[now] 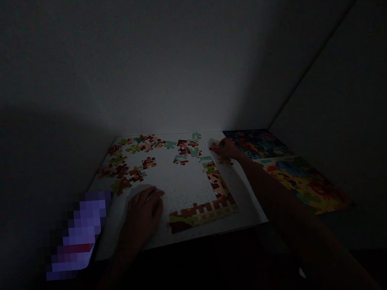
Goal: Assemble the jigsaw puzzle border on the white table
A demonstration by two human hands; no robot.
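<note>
One left hand (144, 211): open, resting on the surface (178, 186)
Right hand (227, 149): pinching what seems a puzzle piece (213, 148)
Loose pieces (149, 162): spread out, likely so pictures show

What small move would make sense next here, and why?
Perhaps the right hand should try the piece at its fingertips against the upper end of the joined strip: that end is open and close by, and the left hand is clear.

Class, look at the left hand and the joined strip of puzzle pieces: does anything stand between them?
Nothing visible does. Only white surface shows between the left hand and the joined strip.
</note>
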